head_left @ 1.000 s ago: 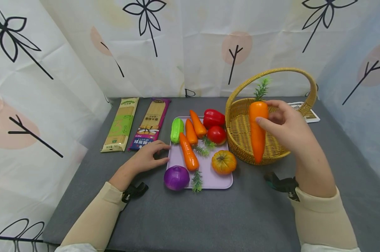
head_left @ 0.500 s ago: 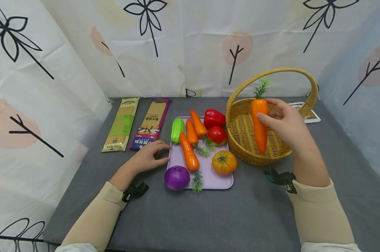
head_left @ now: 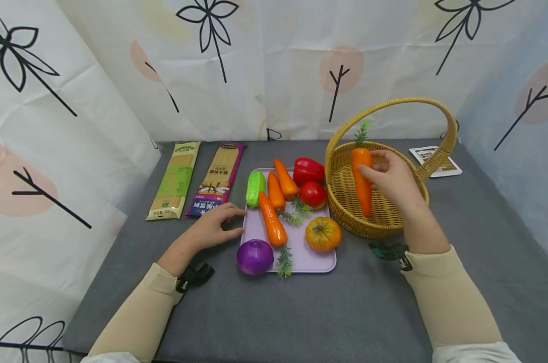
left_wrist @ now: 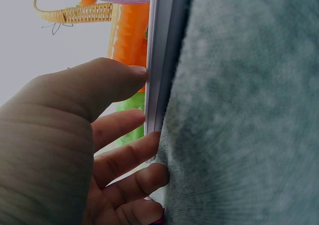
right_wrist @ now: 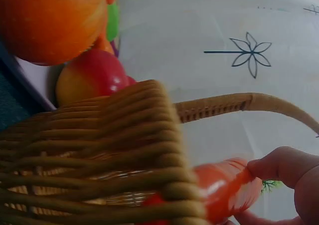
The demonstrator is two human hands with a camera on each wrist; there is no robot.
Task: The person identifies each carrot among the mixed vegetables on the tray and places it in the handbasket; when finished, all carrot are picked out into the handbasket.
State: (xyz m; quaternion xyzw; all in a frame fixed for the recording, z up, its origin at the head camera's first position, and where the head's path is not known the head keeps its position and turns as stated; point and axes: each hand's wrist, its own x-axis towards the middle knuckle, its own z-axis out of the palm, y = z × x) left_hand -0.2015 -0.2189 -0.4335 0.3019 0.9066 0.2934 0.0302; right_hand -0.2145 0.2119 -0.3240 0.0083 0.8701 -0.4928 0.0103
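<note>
- Right hand (head_left: pixel 391 179) pinches the carrot (head_left: pixel 361 179) tip-down inside the wicker basket (head_left: pixel 346 212), at three o'clock of the tray (head_left: pixel 301 257).
- Left hand (head_left: pixel 210 229), fingers relaxed and spread, touches the tray's nine o'clock edge.
- Risk, I'd say: a slipping pinch topples the carrot over the rim.

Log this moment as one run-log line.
right hand: holds carrot in basket | left hand: fingertips on tray edge
</note>
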